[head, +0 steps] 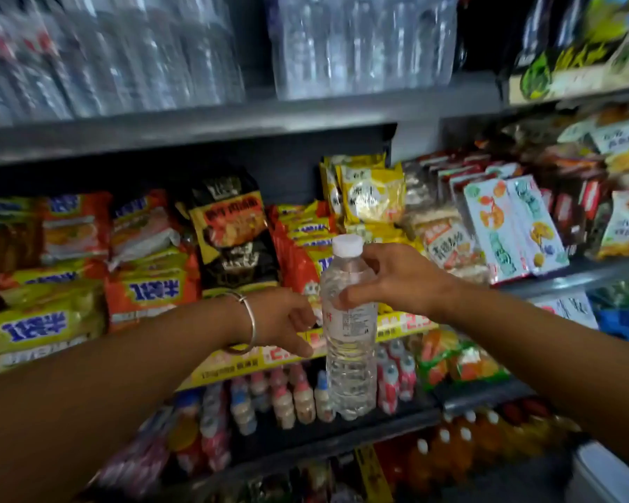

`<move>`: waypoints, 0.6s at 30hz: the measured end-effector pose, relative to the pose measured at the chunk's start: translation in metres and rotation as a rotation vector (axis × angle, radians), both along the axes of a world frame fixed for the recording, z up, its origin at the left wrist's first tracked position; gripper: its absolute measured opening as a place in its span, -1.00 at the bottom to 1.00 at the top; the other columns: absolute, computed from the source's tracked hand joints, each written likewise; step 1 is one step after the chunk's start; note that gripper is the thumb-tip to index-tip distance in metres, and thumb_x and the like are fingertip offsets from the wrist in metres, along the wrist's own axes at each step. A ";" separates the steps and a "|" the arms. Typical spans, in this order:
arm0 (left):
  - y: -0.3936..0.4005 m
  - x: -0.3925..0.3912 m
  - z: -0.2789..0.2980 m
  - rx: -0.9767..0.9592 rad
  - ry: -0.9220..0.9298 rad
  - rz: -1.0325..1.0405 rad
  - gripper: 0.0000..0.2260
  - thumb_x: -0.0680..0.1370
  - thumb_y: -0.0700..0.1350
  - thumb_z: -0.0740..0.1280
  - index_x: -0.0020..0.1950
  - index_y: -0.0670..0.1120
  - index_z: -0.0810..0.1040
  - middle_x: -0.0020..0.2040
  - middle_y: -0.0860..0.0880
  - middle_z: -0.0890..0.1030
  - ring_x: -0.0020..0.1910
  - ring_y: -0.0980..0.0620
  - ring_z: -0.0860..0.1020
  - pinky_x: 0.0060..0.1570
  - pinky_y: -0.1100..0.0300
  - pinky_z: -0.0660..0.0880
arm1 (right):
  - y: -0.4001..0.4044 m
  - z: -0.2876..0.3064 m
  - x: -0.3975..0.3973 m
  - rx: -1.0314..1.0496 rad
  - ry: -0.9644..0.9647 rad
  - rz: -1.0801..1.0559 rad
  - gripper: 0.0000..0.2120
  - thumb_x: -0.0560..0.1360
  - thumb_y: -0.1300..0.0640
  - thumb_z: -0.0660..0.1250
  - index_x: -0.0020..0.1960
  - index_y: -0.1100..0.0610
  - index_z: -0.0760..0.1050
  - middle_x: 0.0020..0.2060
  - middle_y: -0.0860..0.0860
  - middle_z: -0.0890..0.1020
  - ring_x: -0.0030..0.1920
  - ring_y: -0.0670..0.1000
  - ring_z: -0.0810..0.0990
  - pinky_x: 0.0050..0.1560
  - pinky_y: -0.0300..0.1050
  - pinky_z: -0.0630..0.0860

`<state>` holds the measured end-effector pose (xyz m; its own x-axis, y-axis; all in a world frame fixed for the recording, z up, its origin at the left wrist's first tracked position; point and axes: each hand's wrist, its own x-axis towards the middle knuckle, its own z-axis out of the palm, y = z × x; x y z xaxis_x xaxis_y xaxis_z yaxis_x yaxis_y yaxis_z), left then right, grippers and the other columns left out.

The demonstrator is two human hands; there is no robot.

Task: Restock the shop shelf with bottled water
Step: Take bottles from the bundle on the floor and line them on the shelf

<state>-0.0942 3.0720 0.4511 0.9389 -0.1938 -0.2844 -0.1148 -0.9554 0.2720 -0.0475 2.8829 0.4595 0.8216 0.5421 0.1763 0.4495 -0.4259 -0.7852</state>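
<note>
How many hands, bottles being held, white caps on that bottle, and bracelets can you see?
Hands: 2, the left hand and the right hand
Held water bottle: 1
White cap on it: 1
Silver bracelet, on the left wrist: 1
Total: 5

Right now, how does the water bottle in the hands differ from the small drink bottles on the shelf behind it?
The water bottle is clear, tall and white-capped; the small drink bottles are short, opaque and pale, with coloured caps. The water bottle is held in the air, the right hand pinching it near the shoulder and the left hand beside it, while the small drink bottles stand in rows on the shelf. Both stand upright.
</note>
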 end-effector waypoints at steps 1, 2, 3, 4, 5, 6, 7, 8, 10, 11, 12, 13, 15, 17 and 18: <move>0.004 -0.004 0.025 -0.042 -0.029 0.021 -0.60 0.41 -0.12 0.47 0.21 -0.18 0.50 0.14 -0.11 0.58 0.03 0.04 0.53 -0.01 0.30 0.44 | 0.004 0.026 -0.001 0.028 -0.010 0.003 -0.56 0.19 0.05 0.57 0.03 0.11 0.61 -0.04 0.02 0.67 -0.02 0.01 0.63 0.11 0.08 0.55; 0.008 -0.009 0.048 -0.075 -0.059 0.034 -0.61 0.41 -0.14 0.47 0.19 -0.19 0.50 0.12 -0.11 0.59 -0.02 0.06 0.54 -0.04 0.33 0.47 | 0.009 0.051 -0.002 0.057 -0.019 0.012 -0.57 0.18 0.05 0.57 0.01 0.12 0.62 -0.06 0.03 0.68 -0.03 0.02 0.65 0.12 0.09 0.55; 0.013 -0.012 0.070 -0.106 -0.091 0.047 -0.62 0.41 -0.16 0.47 0.18 -0.20 0.51 0.07 -0.11 0.60 -0.06 0.08 0.53 -0.08 0.37 0.47 | 0.014 0.075 -0.004 0.090 -0.031 0.026 -0.55 0.15 0.04 0.57 0.00 0.14 0.62 -0.08 0.04 0.69 -0.04 0.03 0.66 0.12 0.08 0.56; 0.019 -0.015 0.092 -0.137 -0.121 0.061 -0.64 0.40 -0.17 0.47 0.16 -0.20 0.52 0.03 -0.10 0.60 -0.07 0.08 0.53 -0.07 0.37 0.48 | 0.020 0.099 -0.005 0.124 -0.044 0.041 -0.53 0.13 0.03 0.56 0.00 0.16 0.62 -0.10 0.05 0.70 -0.05 0.05 0.67 0.11 0.07 0.56; 0.024 -0.018 0.113 -0.166 -0.153 0.076 -0.65 0.39 -0.17 0.49 0.13 -0.18 0.53 0.01 -0.10 0.60 -0.06 0.05 0.54 -0.02 0.30 0.50 | 0.025 0.121 -0.005 0.152 -0.059 0.054 -0.53 0.15 0.04 0.55 0.01 0.19 0.62 -0.11 0.07 0.70 -0.06 0.06 0.67 0.07 0.04 0.57; 0.031 -0.020 0.133 -0.191 -0.188 0.089 -0.66 0.37 -0.14 0.51 0.10 -0.14 0.55 0.01 -0.10 0.61 -0.04 0.00 0.58 0.05 0.17 0.52 | 0.030 0.143 -0.007 0.176 -0.074 0.062 -0.56 0.19 0.08 0.54 0.02 0.23 0.60 -0.11 0.10 0.70 -0.08 0.06 0.67 -0.01 -0.01 0.57; 0.039 -0.022 0.153 -0.209 -0.224 0.097 -0.68 0.36 -0.11 0.52 0.06 -0.10 0.55 0.02 -0.11 0.63 0.00 -0.06 0.60 0.11 0.05 0.54 | 0.035 0.165 -0.008 0.195 -0.090 0.067 -0.60 0.25 0.10 0.52 0.01 0.27 0.59 -0.12 0.11 0.70 -0.11 0.04 0.67 -0.10 -0.07 0.56; 0.046 -0.024 0.172 -0.209 -0.260 0.103 -0.70 0.36 -0.10 0.51 0.04 -0.08 0.56 0.04 -0.11 0.64 0.04 -0.09 0.61 0.14 -0.02 0.53 | 0.040 0.185 -0.008 0.214 -0.103 0.066 -0.64 0.29 0.11 0.49 0.00 0.29 0.58 -0.13 0.11 0.69 -0.15 0.02 0.66 -0.16 -0.14 0.55; 0.059 -0.026 0.208 -0.175 -0.338 0.118 -0.72 0.38 -0.05 0.50 0.04 -0.04 0.57 0.06 -0.07 0.65 0.07 -0.05 0.60 0.19 0.02 0.51 | 0.053 0.222 -0.008 0.256 -0.140 0.059 -0.66 0.32 0.09 0.47 -0.02 0.30 0.57 -0.15 0.10 0.68 -0.20 0.00 0.64 -0.20 -0.19 0.53; 0.065 -0.027 0.224 -0.165 -0.378 0.131 -0.71 0.36 -0.01 0.50 0.04 -0.02 0.58 0.05 -0.05 0.65 0.07 -0.01 0.60 0.20 0.06 0.50 | 0.061 0.239 -0.007 0.278 -0.162 0.059 -0.66 0.32 0.08 0.46 -0.02 0.30 0.58 -0.17 0.10 0.68 -0.21 0.00 0.63 -0.18 -0.17 0.52; 0.070 -0.027 0.239 -0.167 -0.408 0.138 -0.71 0.35 0.02 0.51 0.02 0.00 0.59 0.04 -0.03 0.65 0.07 0.01 0.59 0.20 0.09 0.49 | 0.069 0.254 -0.005 0.298 -0.180 0.058 -0.67 0.32 0.07 0.46 -0.03 0.29 0.59 -0.20 0.08 0.67 -0.23 -0.01 0.62 -0.17 -0.14 0.51; 0.077 -0.027 0.251 -0.176 -0.431 0.144 -0.74 0.37 0.01 0.50 0.01 0.01 0.59 0.03 -0.01 0.64 0.07 0.02 0.59 0.20 0.10 0.48 | 0.078 0.269 -0.002 0.316 -0.196 0.060 -0.70 0.32 0.07 0.46 -0.06 0.26 0.61 -0.24 0.05 0.67 -0.26 -0.03 0.62 -0.18 -0.13 0.51; 0.088 -0.024 0.272 -0.196 -0.467 0.154 -0.78 0.40 -0.02 0.45 0.01 0.00 0.58 -0.02 0.03 0.63 0.05 0.01 0.59 0.17 0.12 0.50 | 0.096 0.294 0.005 0.356 -0.220 0.060 -0.70 0.31 0.06 0.46 -0.05 0.23 0.62 -0.28 0.02 0.66 -0.29 -0.05 0.61 -0.21 -0.16 0.52; 0.100 -0.019 0.288 -0.237 -0.515 0.171 -0.75 0.41 -0.04 0.44 0.06 -0.06 0.57 -0.07 0.05 0.60 -0.01 0.04 0.58 0.07 0.17 0.53 | 0.113 0.316 0.015 0.381 -0.233 0.045 -0.67 0.29 0.06 0.47 -0.05 0.26 0.61 -0.28 0.06 0.65 -0.30 -0.02 0.61 -0.23 -0.16 0.52; 0.107 -0.015 0.293 -0.263 -0.544 0.183 -0.73 0.42 -0.05 0.44 0.07 -0.09 0.57 -0.09 0.04 0.60 -0.06 0.06 0.57 0.03 0.19 0.54 | 0.121 0.325 0.020 0.385 -0.234 0.041 -0.68 0.30 0.06 0.47 -0.06 0.25 0.61 -0.28 0.07 0.65 -0.33 -0.02 0.60 -0.27 -0.19 0.51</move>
<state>-0.1091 3.1785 0.7446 0.9604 -0.0150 0.2783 -0.1440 -0.8817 0.4492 -0.0280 3.0040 0.7846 0.7150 0.4318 0.5498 0.6439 -0.1007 -0.7584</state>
